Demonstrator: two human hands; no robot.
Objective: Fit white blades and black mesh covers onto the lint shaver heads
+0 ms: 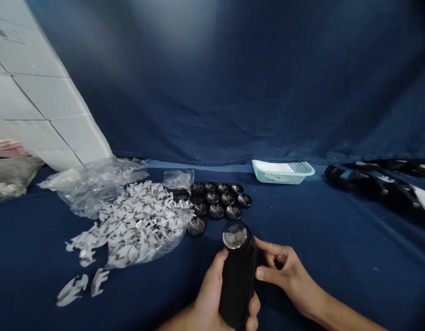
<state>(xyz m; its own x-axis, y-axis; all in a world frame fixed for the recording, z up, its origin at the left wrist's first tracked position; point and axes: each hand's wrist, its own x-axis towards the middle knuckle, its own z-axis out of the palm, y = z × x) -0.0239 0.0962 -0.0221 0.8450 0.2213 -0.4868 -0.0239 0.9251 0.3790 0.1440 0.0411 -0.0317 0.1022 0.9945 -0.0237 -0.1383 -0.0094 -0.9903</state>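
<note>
Only the person's two bare hands and forearms show, coming in from the lower edge of the view. The left hand [212,299] is bare: no glove, ring or band on the parts that show, and its forearm is uncovered down to the bottom edge. The right hand [283,271] is likewise bare, with short, plain fingernails on the thumb and forefinger, unpainted as far as can be told. Its wrist carries no watch or bracelet, and the forearm behind it runs bare to the lower right corner. No sleeve or cuff reaches into view on either arm. The light is dim, so finer marks on the hands cannot be made out.
</note>
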